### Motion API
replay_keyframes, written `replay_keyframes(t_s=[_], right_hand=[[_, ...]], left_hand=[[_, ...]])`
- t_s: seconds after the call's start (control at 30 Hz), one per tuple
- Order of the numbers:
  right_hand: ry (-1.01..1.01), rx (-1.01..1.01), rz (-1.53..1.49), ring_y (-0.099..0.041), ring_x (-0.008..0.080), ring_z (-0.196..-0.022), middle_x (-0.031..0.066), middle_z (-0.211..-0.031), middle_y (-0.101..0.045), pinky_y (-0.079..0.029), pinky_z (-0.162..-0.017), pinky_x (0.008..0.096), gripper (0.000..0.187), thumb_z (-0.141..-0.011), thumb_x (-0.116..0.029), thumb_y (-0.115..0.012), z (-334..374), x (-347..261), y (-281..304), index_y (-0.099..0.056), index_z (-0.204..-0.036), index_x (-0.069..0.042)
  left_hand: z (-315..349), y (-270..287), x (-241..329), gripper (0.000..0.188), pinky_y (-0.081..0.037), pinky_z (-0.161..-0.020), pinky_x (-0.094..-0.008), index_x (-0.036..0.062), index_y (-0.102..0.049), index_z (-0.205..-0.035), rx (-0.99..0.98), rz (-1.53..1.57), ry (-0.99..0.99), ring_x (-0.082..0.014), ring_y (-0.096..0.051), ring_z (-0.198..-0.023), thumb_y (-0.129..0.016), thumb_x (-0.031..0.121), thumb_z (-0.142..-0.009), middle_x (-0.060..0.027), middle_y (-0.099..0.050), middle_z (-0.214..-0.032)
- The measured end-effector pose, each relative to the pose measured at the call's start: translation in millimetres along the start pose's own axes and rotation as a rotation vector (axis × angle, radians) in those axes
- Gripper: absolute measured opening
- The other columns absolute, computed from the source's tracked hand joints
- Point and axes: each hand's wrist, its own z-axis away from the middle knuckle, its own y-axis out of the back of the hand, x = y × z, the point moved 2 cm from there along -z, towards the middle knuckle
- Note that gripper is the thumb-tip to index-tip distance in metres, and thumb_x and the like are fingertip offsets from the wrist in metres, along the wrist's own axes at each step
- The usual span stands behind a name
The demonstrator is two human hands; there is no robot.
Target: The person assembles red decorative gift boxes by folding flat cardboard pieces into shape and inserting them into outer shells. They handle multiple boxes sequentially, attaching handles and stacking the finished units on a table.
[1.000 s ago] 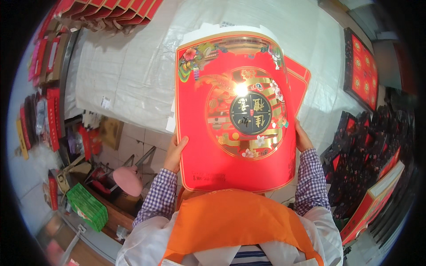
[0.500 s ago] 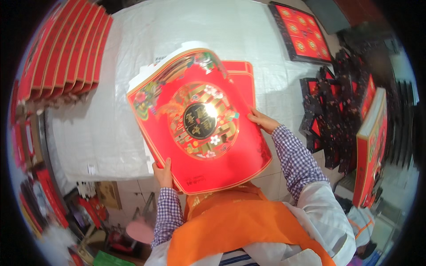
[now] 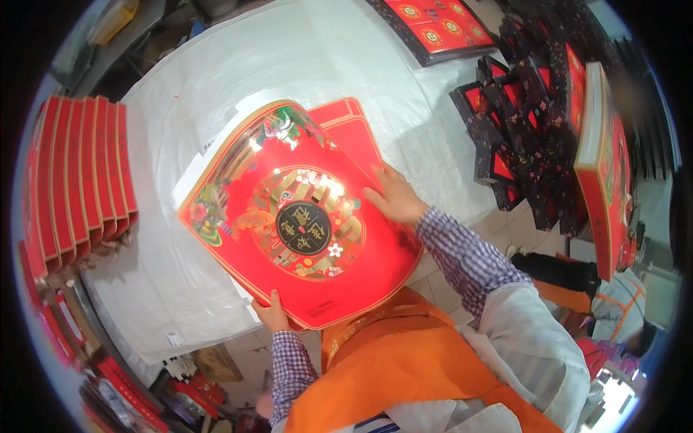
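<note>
judging by how things lie, the red printed panel [image 3: 242,267] is an unfinished piece: it is held in the air as a bowed sheet, neither shut into a box shape nor set down. a second red panel [image 3: 350,130] shows past its upper right edge, and white edging [image 3: 191,177] juts out at its upper left; whether these are joined to it, i cannot tell. at the far left a row of gold-edged red cartons [image 3: 79,173] stands in order and looks done; how many pieces are left does not show.

the printed panel is in front of the orange apron [image 3: 390,353], over the near side of the bench [image 3: 253,61], which is covered in pale sheeting. the left hand [image 3: 273,314] grips its lower left edge, thumb on the printed face, the other fingers mostly hidden. the right hand [image 3: 398,195] is part-way closed on the right edge, fingertips near the fold of the curve. to the right lie black patterned boxes [image 3: 520,108].
</note>
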Motion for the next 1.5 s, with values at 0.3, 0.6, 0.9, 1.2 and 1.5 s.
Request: replay_keyframes(t_s=[0.3, 0.6, 0.9, 1.2, 1.5], right_hand=[[0.299, 0.179, 0.267, -0.018, 0.0402, -0.144, 0.0202, -0.157, -0.018, -0.018, -0.115, 0.0571, 0.095, -0.08, -0.051, -0.068, 47, -66, -6, -0.025, -0.152, -0.009], [0.169, 0.298, 0.364, -0.016, 0.0403, -0.145, 0.0157, -0.159, -0.017, -0.017, -0.113, 0.0628, 0.088, -0.083, -0.053, -0.066, -26, 10, 9, -0.024, -0.153, -0.022], [0.177, 0.371, 0.437, -0.019, 0.0343, -0.145, 0.0129, -0.157, -0.023, -0.015, -0.114, 0.0611, 0.078, -0.09, -0.053, -0.056, -106, 38, 8, -0.025, -0.153, -0.02], [0.167, 0.515, 0.449, -0.023, 0.0271, -0.145, 0.0119, -0.156, -0.028, -0.016, -0.117, 0.0537, 0.077, -0.094, -0.057, -0.045, -179, 60, 26, -0.031, -0.15, -0.007], [0.18, 0.505, 0.519, -0.02, 0.0273, -0.147, 0.0113, -0.159, -0.022, -0.014, -0.117, 0.0531, 0.078, -0.093, -0.056, -0.048, -199, 77, 20, -0.027, -0.151, -0.008]], left_hand=[[44, -37, 59, 0.067, -0.049, -0.093, -0.0373, -0.01, -0.036, -0.134, 0.07, -0.018, -0.143, -0.028, -0.058, -0.111, -0.073, 0.02, -0.087, -0.0228, -0.052, -0.13], [36, -98, 76, 0.065, -0.051, -0.089, -0.0372, -0.0105, -0.042, -0.128, 0.048, -0.029, -0.076, -0.0264, -0.06, -0.102, -0.074, 0.029, -0.087, -0.0219, -0.057, -0.12], [20, -133, 85, 0.057, -0.052, -0.083, -0.035, -0.0104, -0.046, -0.121, -0.019, -0.033, -0.072, -0.0228, -0.061, -0.094, -0.07, 0.03, -0.09, -0.0184, -0.06, -0.111], [20, -150, 96, 0.053, -0.051, -0.082, -0.0344, -0.0086, -0.045, -0.119, 0.016, -0.081, -0.098, -0.0224, -0.06, -0.094, -0.072, 0.026, -0.089, -0.0186, -0.06, -0.109], [22, -157, 110, 0.08, -0.038, -0.105, -0.0433, -0.0091, -0.028, -0.139, 0.126, -0.174, -0.209, -0.0337, -0.044, -0.124, -0.075, 0.025, -0.085, -0.0264, -0.04, -0.134]])
